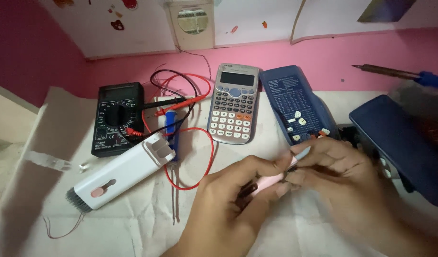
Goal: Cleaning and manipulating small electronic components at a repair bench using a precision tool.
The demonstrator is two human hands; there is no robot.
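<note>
Two bare hands, L hand (228, 200), R hand (338, 171), no sleeves, no rings

— What can't be made out near the hands?
— The left hand (228, 200) covers most of a pink tool (269, 181); both hands are motion-blurred.
— And beyond the right hand (333, 171)?
— A dark blue case (400, 138) runs off the edge.

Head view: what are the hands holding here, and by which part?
Both hold one slim pink tool. The left hand wraps its pink body; the right hand pinches the pale tip end. Motion blur hides what the tool is.
</note>
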